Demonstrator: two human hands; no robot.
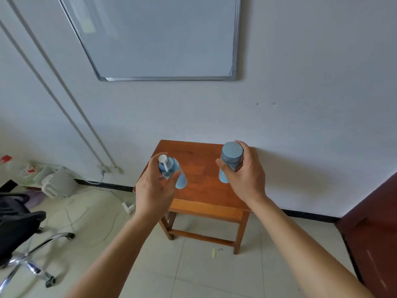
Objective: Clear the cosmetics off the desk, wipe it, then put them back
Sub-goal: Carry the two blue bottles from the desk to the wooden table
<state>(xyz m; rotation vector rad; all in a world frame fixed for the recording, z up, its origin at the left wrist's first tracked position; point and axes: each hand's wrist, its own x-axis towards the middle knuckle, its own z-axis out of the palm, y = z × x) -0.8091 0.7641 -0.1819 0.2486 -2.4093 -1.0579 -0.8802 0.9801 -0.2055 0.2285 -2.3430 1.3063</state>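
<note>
A small wooden desk (198, 166) stands against the white wall, its top bare between the two bottles. My left hand (153, 187) grips a light blue pump bottle (179, 177) with a white pump head, over the desk's left side. My right hand (247, 176) holds a light blue bottle with a grey-blue cap (231, 154) over the desk's right side. Whether the bottles touch the desk top I cannot tell.
A whiteboard (163, 37) hangs on the wall above. A black office chair (17, 226) with chrome legs is at the left. Bags and cables (58, 182) lie on the floor by the wall. A dark red door (373, 229) is at the right.
</note>
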